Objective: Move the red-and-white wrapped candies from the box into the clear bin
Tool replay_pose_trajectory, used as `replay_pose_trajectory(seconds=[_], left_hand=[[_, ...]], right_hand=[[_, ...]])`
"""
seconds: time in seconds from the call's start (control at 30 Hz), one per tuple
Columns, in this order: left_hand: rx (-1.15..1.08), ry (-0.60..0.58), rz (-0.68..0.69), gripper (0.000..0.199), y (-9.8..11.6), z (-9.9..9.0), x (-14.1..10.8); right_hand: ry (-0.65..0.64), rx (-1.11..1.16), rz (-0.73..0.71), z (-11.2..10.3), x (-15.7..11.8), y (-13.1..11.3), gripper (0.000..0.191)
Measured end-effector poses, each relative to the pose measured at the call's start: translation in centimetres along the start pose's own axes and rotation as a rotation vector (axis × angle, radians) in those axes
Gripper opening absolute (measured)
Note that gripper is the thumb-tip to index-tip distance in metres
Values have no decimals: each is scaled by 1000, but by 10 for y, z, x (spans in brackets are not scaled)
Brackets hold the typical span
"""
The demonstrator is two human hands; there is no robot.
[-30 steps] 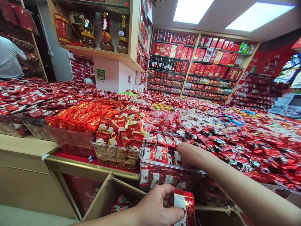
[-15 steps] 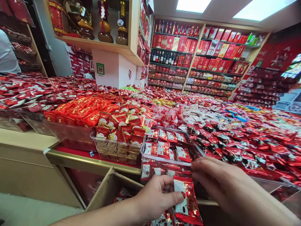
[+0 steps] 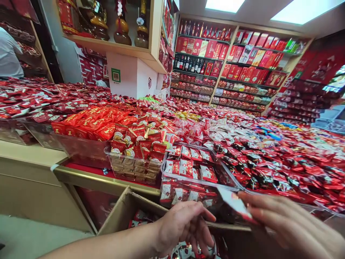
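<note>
Between the fingers of my right hand point(image 3: 283, 216) is a red and white packet point(image 3: 234, 202), tilted and blurred, near the front right corner of a clear bin point(image 3: 188, 180). Similar packets lie in rows in that bin. My left hand point(image 3: 185, 226) hangs over an open cardboard box point(image 3: 115, 216), fingers apart and curved, with nothing in it. More red and white packets point(image 3: 185, 250) lie inside the box, partly hidden by my left hand and forearm.
Left of the bin stands a clear bin of durian packets point(image 3: 134, 167), then one of bright red packets point(image 3: 83, 153). Dark red packets point(image 3: 269, 172) are heaped to the right. A person in white point(image 3: 9, 54) is at the far left.
The packet has passed from my left hand to my right hand. My left hand has opened, and my right hand has shifted slightly right and down.
</note>
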State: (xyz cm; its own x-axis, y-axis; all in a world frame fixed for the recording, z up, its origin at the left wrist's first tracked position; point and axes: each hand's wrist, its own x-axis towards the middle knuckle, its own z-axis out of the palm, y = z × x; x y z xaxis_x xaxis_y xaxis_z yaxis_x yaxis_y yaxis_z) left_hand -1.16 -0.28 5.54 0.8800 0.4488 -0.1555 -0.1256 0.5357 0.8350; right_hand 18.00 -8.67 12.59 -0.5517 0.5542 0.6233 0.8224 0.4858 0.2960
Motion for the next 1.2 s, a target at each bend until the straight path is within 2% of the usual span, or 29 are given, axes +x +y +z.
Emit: replay_pose_trajectory(seconds=[0.03,0.1,0.23,0.3,0.43,0.67,0.87,1.2], left_hand=[[29,11,-4,38,0,0,0],[76,24,-16,33,-1,0,1],[148,30,-16,34,-2,1,1],[184,32,-15,37,-1,1,1],[231,35,-19,40,1,2,-1],[301,37,-41,42,-2,4,-2],[375,-53,-18,44,-9,-3,-2],[385,-108,-47,52,-14,-8,0]], right_hand=[[-19,5,51,0,9,8,11],[-140,11,141,6,31,23,6],[-525,60,192,37,74,40,11],[-624,79,189,51,87,43,12],[-670,106,165,67,93,43,14],[-766,199,165,79,83,52,7],[-816,229,179,81,84,53,14],[-849,230,157,86,81,58,12]])
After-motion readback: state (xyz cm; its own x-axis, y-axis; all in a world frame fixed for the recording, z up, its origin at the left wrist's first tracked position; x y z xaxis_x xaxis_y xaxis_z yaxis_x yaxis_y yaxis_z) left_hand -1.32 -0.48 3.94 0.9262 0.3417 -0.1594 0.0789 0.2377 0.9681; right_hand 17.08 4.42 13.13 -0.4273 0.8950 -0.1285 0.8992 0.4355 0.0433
